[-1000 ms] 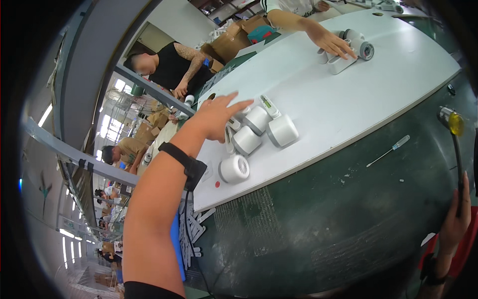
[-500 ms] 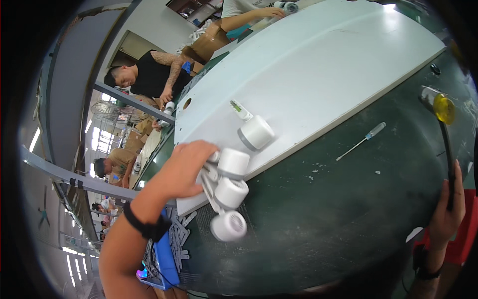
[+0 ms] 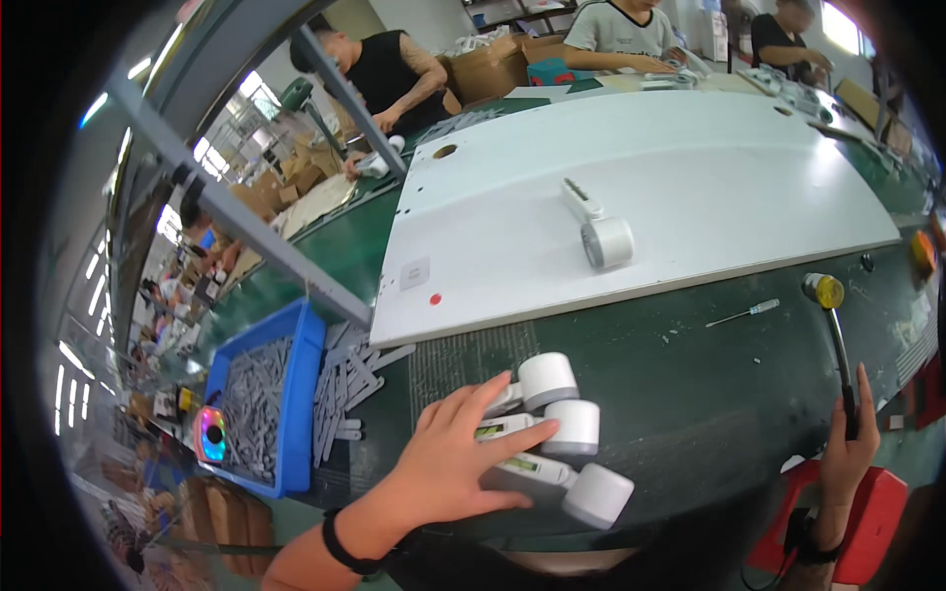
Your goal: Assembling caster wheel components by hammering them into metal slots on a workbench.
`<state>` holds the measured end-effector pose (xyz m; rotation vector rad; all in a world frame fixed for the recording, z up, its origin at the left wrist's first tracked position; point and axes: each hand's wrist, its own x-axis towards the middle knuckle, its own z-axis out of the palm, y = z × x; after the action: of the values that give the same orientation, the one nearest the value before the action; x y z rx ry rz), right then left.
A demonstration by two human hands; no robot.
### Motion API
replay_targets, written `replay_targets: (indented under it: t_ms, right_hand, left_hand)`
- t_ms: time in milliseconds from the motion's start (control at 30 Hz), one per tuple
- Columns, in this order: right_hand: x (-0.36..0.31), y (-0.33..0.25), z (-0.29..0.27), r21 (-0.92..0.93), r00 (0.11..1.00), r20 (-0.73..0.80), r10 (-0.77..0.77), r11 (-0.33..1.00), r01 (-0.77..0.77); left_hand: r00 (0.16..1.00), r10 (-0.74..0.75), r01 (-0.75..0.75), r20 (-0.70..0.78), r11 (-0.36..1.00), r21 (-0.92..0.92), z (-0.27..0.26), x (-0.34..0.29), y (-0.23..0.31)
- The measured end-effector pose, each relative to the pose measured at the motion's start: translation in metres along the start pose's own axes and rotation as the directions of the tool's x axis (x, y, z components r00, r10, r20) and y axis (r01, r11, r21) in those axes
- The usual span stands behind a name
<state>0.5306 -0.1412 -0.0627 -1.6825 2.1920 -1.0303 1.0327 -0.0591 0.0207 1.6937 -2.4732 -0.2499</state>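
Observation:
My left hand point(image 3: 458, 448) is closed around the handles of three white handheld fans point(image 3: 572, 426), its fingers stretched across them. Their round heads point right, over the green table near its front edge. Far to the right, my right hand point(image 3: 849, 448) grips the dark handle of a mallet point(image 3: 840, 345). The mallet's yellow-faced head points away from me, by the right part of the table. Another white fan point(image 3: 608, 242) lies alone on the white board point(image 3: 493, 256), its handle pointing back and left.
A blue bin point(image 3: 307, 394) of grey strips stands left, with loose strips point(image 3: 345, 389) beside it. A screwdriver point(image 3: 744, 313) lies before the board. A red container point(image 3: 872, 517) is below my right hand. A metal post point(image 3: 246, 227) rises at left. Co-workers sit across the table.
My left hand has brought the three fans off the white board's corner, rightward and nearer me over the green table. The head view has turned. My right hand still holds the mallet.

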Motion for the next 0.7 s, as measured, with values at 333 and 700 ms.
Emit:
replay_targets:
  t_ms: [333,700]
  right_hand:
    - [0.033,-0.244,0.038,0.261,0.822,0.309,-0.479,0.874,0.411]
    - [0.082,-0.322,0.172,-0.187,0.826,0.266,-0.497,0.814,0.55]
  left_hand:
    - [0.917,-0.138,0.116,-0.373,0.99,-0.082,0.05,-0.04,0.01]
    - [0.842,-0.241,0.084,-0.483,0.943,-0.323,0.066,-0.055,-0.001]
